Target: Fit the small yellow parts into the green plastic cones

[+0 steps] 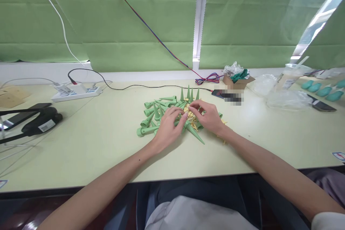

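Beside the nearly touching hands (170,124), grip unclear, one green cone (196,134) points diagonally right, toward the table's near edge (178,175).

Two bare, slender forearms (118,175) reach forward; the bare left hand (169,125) and bare right hand (209,115), fingers bent, nearly meet.

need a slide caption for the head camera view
Both hands close together over a cluster of green cone-shaped parts and small yellow pieces on a pale table.
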A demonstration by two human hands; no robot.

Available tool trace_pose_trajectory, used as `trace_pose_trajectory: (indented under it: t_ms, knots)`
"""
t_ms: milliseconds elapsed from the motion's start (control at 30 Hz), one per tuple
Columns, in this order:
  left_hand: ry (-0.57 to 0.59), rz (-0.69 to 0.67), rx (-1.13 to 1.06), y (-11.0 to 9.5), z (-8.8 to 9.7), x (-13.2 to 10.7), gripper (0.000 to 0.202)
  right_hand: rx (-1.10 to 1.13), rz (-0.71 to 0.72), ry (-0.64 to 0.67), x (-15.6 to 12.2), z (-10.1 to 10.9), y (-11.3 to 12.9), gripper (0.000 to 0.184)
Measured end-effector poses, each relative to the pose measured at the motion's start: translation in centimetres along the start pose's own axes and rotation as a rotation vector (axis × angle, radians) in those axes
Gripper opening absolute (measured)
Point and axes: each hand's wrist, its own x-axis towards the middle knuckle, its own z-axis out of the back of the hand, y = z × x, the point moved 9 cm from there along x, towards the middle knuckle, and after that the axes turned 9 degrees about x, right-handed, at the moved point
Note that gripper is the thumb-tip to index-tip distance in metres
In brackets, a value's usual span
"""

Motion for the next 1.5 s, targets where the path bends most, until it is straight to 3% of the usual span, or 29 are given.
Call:
trace_pose_trajectory:
  t_ms: [633, 1067, 1500]
  knots:
    - [-0.018, -0.085, -0.003, -0.86, 0.13, -0.19, 0.022, 0.031, 0.053, -0.019, -0.09, -0.05, 0.22, 0.017]
    - [-0.047, -0.099, -0.001, -0.88, 0.4, -0.03, 0.019, 0.018, 0.143, 0.054, -0.19, -0.75, 0.39, 0.017]
    - [-0.067, -0.071, -0.027, -0.73, 0.7, 0.04, 0.018, -0.006, 0.171, 0.025, -0.1, -0.53, 0.64, 0.02]
